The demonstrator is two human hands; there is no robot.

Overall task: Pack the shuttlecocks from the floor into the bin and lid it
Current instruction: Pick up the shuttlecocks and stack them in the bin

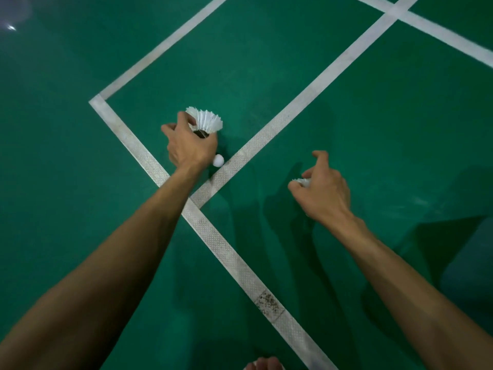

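My left hand (pixel 188 145) grips a stack of white feather shuttlecocks (pixel 206 120); the feather skirts fan out past my fingers and a white cork tip (pixel 218 160) pokes out below my palm. My right hand (pixel 324 189) curls around another white shuttlecock (pixel 302 182), of which only a bit of feather shows between thumb and fingers. Both hands hover above the green court floor (pixel 266 76). The bin and its lid are not in view.
White court lines (pixel 280 121) cross the green floor and meet in a corner under my left forearm. Toes (pixel 264 364) show at the bottom edge. A bright light reflection (pixel 11 28) sits at the top left.
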